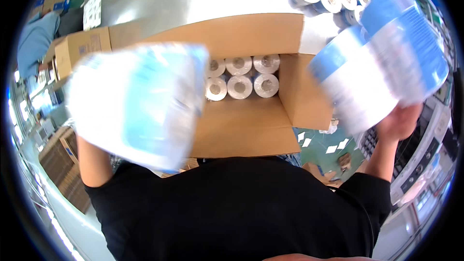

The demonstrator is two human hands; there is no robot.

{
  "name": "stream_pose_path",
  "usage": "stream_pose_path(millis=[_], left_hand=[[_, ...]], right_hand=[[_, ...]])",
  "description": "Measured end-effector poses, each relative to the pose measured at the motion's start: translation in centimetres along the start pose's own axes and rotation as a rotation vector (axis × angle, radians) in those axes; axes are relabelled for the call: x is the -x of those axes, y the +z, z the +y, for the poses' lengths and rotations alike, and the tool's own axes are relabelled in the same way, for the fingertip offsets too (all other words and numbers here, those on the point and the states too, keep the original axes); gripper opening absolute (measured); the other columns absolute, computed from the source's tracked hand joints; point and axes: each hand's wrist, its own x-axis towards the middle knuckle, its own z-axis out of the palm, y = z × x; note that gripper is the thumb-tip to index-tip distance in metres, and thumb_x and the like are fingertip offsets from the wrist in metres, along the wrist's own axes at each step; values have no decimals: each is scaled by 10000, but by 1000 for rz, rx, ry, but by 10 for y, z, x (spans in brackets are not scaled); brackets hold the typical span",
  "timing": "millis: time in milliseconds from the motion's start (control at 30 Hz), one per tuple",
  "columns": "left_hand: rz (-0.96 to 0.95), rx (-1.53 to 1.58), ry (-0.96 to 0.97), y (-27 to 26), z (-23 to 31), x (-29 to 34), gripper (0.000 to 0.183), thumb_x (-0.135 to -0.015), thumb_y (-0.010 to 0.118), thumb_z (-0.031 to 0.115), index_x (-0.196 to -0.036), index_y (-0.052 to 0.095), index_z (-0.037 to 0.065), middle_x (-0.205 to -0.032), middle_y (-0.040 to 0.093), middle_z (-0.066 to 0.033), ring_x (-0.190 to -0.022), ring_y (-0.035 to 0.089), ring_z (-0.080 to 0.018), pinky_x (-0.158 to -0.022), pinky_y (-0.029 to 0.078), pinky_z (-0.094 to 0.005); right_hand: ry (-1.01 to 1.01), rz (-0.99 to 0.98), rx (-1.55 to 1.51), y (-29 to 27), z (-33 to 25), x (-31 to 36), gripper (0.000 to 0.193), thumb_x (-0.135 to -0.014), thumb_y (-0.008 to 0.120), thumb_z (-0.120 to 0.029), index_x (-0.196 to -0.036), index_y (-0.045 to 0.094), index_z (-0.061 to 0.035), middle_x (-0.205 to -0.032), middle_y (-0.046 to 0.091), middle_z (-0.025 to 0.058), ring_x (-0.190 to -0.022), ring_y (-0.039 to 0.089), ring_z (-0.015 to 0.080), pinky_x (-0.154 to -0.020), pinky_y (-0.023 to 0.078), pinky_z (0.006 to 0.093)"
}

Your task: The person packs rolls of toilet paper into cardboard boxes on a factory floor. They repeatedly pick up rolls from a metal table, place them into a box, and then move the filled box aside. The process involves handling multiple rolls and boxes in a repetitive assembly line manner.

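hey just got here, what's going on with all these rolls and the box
A person holds blue-and-white rolls up in the right hand. On the other side, a blurred blue-and-white package is raised, hiding the left hand. Between them is an open cardboard box with at least six rolls visible inside. More rolls stand grouped on the metal table.

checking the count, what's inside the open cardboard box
Six white rolls show inside the open cardboard box, in two rows, round ends facing up. The blurred white-and-blue pack covers the box's left part, so whatever lies there is hidden.
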Motion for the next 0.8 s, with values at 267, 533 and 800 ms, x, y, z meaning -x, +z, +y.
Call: stream_pose_path(millis=[267, 533, 800], left_hand=[[-310, -1464, 870, 54, -128, 1, 206, -659, 660, 163, -846, 721, 101, -971, 519, -76, -1029, 473, -272, -832, 400, -373], [-596, -1662, 428, 47, -159, -48, 296, -760, 698, 294, -1039, 724, 199, -1201, 544, -90, -1245, 409, -282, -967, 407, -412], [-441, -837, 848, 181, 77, -113, 321, -816, 677, 189, -1117, 624, 89, -1135, 608, -130, -1044, 573, -313, -894, 464, -379]], right_hand=[[-232, -1308, 18, 211, -126, 40, 682, -819, 639, -221, -1317, 312, 110, -714, 628, 205, -668, 629, 392, -611, 511, 457], [-3, -1375, -16, 370, -130, 94, 873, -764, 686, -191, -1374, 182, 178, -846, 642, 286, -835, 649, 394, -708, 534, 443], [504, 72, -331, 164, 10, 13, 187, -875, 645, -120, -1049, 625, -54, -858, 669, 58, -780, 616, 110, -707, 499, 267]])
